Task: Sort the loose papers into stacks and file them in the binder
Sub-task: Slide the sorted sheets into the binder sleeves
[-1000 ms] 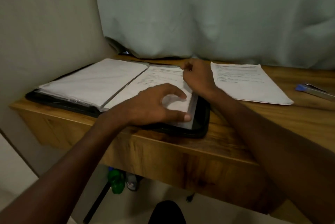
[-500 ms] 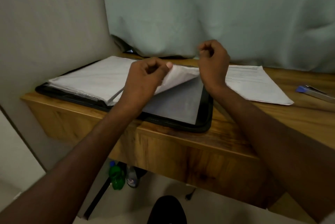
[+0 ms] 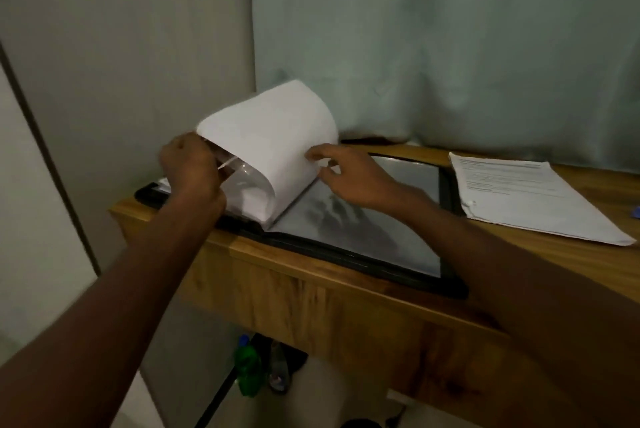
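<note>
Where the wooden desk (image 3: 346, 296) meets a grey wall and a pale curtain (image 3: 433, 46), our left hand (image 3: 192, 171) grips the arched bundle of filed pages (image 3: 273, 136) in the open black binder (image 3: 446, 185). Our right hand (image 3: 349, 173), fingers loosely spread, touches the bundle's near face — loose papers (image 3: 519, 192) lie beyond that hand.

This looks like a small study corner in a home rather than an office. A narrow wall-mounted wooden desk (image 3: 346, 292) sits in the angle between a plain grey wall (image 3: 121, 46) and a pale blue-green fabric curtain (image 3: 450, 46). Underneath, on the light floor, stand a green plastic bottle (image 3: 247, 372) and a clear bottle (image 3: 278, 372), household clutter.
</note>
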